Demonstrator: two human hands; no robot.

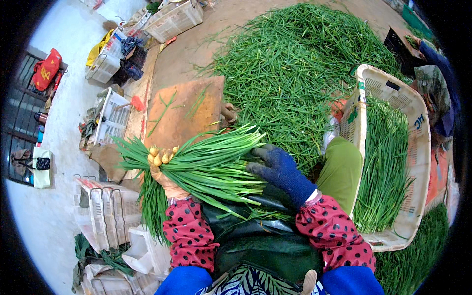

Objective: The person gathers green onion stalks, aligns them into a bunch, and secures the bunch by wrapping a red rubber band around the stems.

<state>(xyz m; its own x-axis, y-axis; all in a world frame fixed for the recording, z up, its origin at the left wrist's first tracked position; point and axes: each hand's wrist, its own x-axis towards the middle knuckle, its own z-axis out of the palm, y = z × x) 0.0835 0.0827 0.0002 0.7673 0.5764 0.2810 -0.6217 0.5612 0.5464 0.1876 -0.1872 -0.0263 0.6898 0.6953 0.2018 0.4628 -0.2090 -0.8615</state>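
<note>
A pale wall [64, 182] and a brown floor [194, 51] surround the work. Closest in, a dark green apron [265, 246] covers the lap, with red, black-dotted sleeves [327, 228] on both forearms. The left hand [168, 184] is clamped around a bunch of long green stalks [216, 164], held above the apron, its yellowish fingertips showing over the top. The right hand [278, 167], in a dark blue glove, has its fingers apart beside the stalks' right-hand ends; whether they touch, I cannot tell. Just beyond the bunch lies an orange-brown board [184, 110] with a few loose stalks on it. To the right, a tilted white crate [419, 162] holds more stalks, laid lengthwise. To the left, other white crates [115, 209] stand near the wall. Further off, a big loose heap of greens [300, 73] spreads over the floor, a co-worker's blue sleeve [432, 54] beyond its right side, and another pale crate [177, 20] sits at the far left
</note>
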